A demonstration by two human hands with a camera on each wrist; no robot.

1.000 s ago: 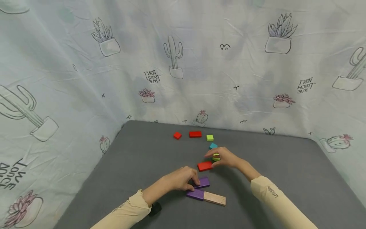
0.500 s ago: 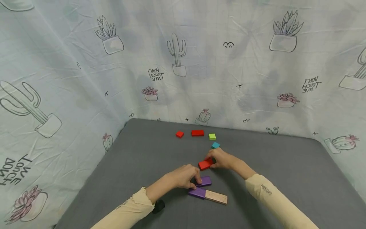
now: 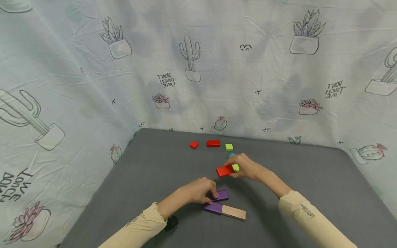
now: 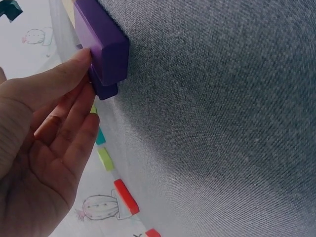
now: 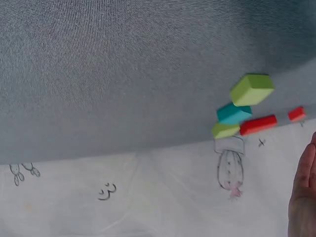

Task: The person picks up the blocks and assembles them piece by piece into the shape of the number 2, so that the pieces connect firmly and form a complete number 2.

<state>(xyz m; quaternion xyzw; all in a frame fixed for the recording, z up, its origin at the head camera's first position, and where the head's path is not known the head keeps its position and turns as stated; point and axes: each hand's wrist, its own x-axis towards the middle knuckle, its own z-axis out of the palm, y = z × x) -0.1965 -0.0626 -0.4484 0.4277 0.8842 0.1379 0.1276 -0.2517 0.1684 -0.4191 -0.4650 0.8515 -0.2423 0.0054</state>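
My right hand (image 3: 245, 166) pinches a red rectangular block (image 3: 224, 171) between thumb and fingers, raised slightly off the grey table. Behind it shows a lime green block (image 5: 252, 90). The right wrist view catches only part of that hand at its right edge; the held block is out of sight there. With its thumb on a near purple block (image 4: 103, 47) and its index finger on a farther purple block (image 3: 221, 195), my left hand (image 3: 198, 191) rests low over the table. A bare wooden block (image 3: 234, 212) lies end to end with the near purple block.
Toward the back of the grey table (image 3: 167, 158) lie a small red block (image 3: 194, 145), a longer red block (image 3: 213, 143), a lime block (image 3: 229, 147) and a teal block (image 5: 233, 113). A patterned cloth (image 3: 217, 69) hangs behind. A black object (image 3: 171, 223) sits by the left wrist.
My right hand closes its fingers on the red block and lifts it a little. The left hand stays at the purple blocks.
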